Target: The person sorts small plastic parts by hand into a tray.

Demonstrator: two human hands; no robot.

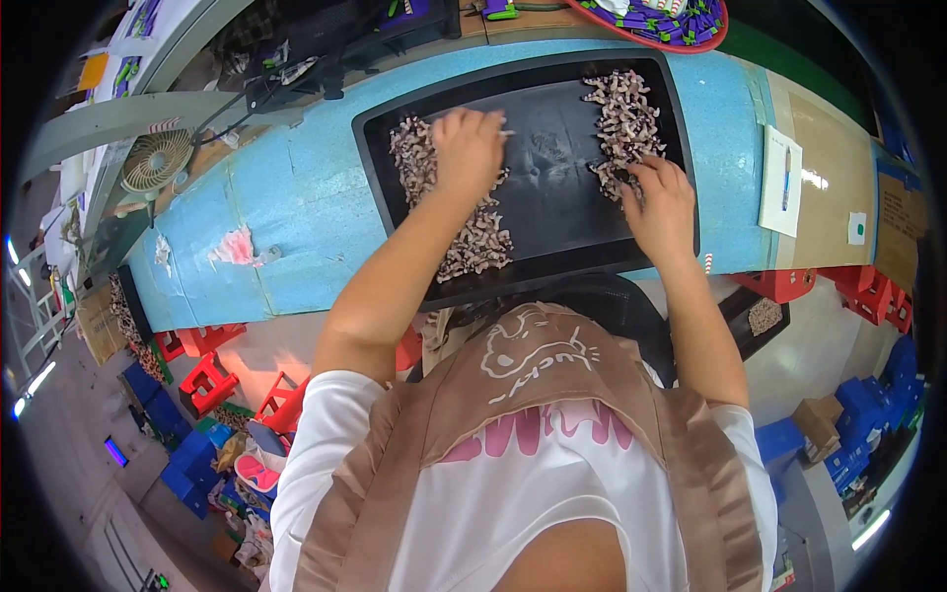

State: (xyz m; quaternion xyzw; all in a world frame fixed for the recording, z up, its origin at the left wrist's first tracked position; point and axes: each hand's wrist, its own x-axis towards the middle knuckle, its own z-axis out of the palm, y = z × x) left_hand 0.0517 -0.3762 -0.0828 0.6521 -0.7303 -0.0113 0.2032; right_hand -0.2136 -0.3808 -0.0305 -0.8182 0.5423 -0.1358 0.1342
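Note:
A black rectangular tray (552,187) lies before me on a blue-covered table. Along its left side runs a heap of small, knobbly brown-and-whitish pieces (478,247), whose exact kind I cannot make out. Over the upper part of that heap is my left hand (469,153), its fingers blurred by motion; a thin pale piece shows beside the fingertips. A second heap of the same pieces (626,113) fills the right side of the tray. My right hand (663,202) touches the lower end of this heap, fingers bent and thumb apart from them.
Beyond the tray stands a red-rimmed basin (725,25) full of purple-and-green packets. White paper with a pen (782,183) lies at the right. A pinkish scrap (237,245) and a small fan (156,163) are at the left. Red stools (207,385) stand below the table.

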